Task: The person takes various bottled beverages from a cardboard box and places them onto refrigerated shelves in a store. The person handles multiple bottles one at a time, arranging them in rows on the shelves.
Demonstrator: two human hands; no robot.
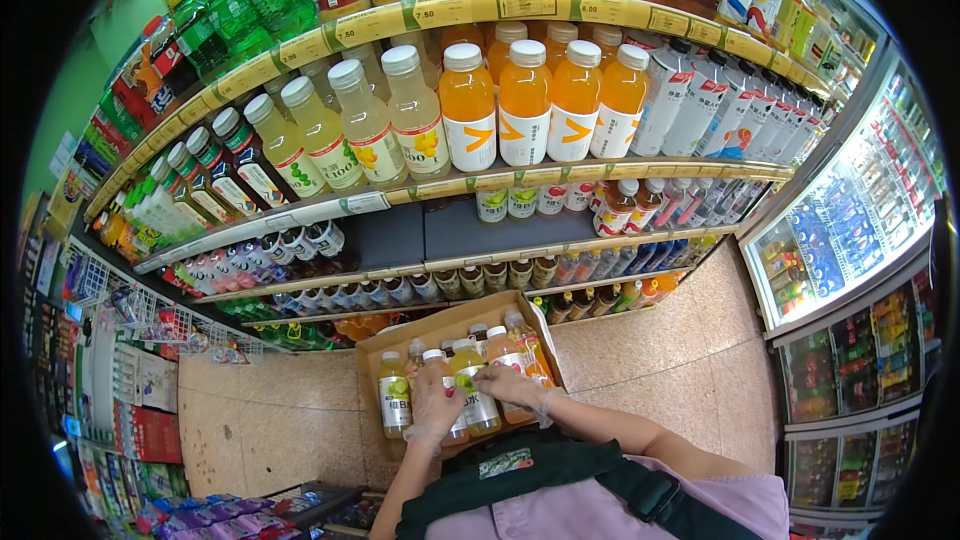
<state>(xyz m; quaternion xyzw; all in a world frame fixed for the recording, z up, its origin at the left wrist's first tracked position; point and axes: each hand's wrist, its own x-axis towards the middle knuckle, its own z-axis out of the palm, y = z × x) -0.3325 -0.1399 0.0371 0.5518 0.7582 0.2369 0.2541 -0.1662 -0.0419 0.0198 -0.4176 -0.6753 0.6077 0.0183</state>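
Note:
A cardboard carton (420, 321) holding several drink bottles stands in front of me. Thin clear plastic gloves cover both hands. My left hand (436, 399) is wrapped around a white-capped bottle (456, 431) in the front row, hiding much of its label. The fingers of my right hand (517, 388) touch the side of a yellow drink bottle (480, 414) with a lime on its label; whether they grip it is unclear. Another lime-label bottle (394, 397) stands at the carton's left. At its right end an orange drink bottle (531, 349) leans beside a white-capped bottle (501, 343).
Drink shelves rise beyond the carton, with orange bottles (523, 105) on one tier. A bare dark shelf section (390, 236) lies below. A lit glass-door fridge (847, 217) stands at right, wire baskets (135, 304) at left, and purple packets (217, 517) at lower left. Tiled floor (262, 420) surrounds the carton.

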